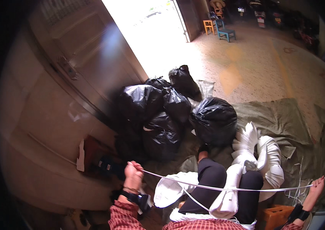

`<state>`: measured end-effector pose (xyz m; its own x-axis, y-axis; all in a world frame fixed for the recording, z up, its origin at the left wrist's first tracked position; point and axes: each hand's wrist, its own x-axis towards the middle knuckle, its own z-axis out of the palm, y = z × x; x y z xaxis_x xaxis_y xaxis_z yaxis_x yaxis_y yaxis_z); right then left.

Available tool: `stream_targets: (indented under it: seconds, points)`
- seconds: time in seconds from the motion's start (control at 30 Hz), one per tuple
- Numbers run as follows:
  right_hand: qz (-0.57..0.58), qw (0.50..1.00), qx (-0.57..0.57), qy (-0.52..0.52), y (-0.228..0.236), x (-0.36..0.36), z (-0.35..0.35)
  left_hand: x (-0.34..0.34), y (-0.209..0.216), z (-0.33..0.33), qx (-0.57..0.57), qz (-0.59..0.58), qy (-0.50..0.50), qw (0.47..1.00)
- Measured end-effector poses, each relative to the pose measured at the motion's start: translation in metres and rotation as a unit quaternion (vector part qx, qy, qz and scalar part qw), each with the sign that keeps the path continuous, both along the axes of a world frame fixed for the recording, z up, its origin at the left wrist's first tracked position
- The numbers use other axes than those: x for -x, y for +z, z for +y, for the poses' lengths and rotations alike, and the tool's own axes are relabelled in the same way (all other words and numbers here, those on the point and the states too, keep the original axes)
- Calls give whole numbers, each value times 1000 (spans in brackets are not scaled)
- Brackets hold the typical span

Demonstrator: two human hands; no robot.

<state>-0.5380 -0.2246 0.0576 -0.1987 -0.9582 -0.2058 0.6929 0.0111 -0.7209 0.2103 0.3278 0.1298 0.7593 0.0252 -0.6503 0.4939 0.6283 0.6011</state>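
Note:
A narrow white strap (pixel 224 189) is pulled nearly straight across my lap. My left hand (pixel 133 175) is closed on one end, and my right hand (pixel 317 185), far out to the right, grips the other. A rolled or nested white bundle of soft material (pixel 227 191) lies between my thighs, with a second white strand (pixel 196 201) running toward it. By my left leg is another white rounded piece (pixel 172 189). Beyond my knees, fanned stacks of thin white curved pieces (pixel 273 159) rest on the cloth; their exact kind is unclear.
Several full black plastic bags (pixel 214 120) are heaped ahead, near an open brown door (pixel 93 42). A dark green cloth (pixel 273 117) covers the floor. A wooden stool (pixel 277 212) stands right of me; a small blue chair (pixel 225 31) and parked motorbikes (pixel 260 17) are farther off.

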Motion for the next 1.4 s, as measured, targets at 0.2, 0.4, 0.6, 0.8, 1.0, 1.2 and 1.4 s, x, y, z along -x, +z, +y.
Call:
stream_targets:
  seconds: [0.2,0.4,0.6,0.8,1.0,1.2,1.4]
  points:
    - [149,982,78,-82,71,-57,9,-45,34,3,-72,-167,-20,983]
    - [175,977,61,-103,55,-39,-6,-46,33,-4,-67,-204,-4,977]
    - [303,949,4,-91,63,-21,24,-40,36,16,-58,-238,-1,969]
    - [557,779,250,142,76,-165,116,13,49,-28,-158,-420,-255,856]
    - [520,626,363,454,135,-331,260,166,52,-84,-217,-513,-621,551]
    - [562,644,358,376,99,-321,265,236,28,-126,-352,-592,-575,441]
    - [589,612,366,380,112,-331,266,232,37,-138,-379,-620,-569,386]
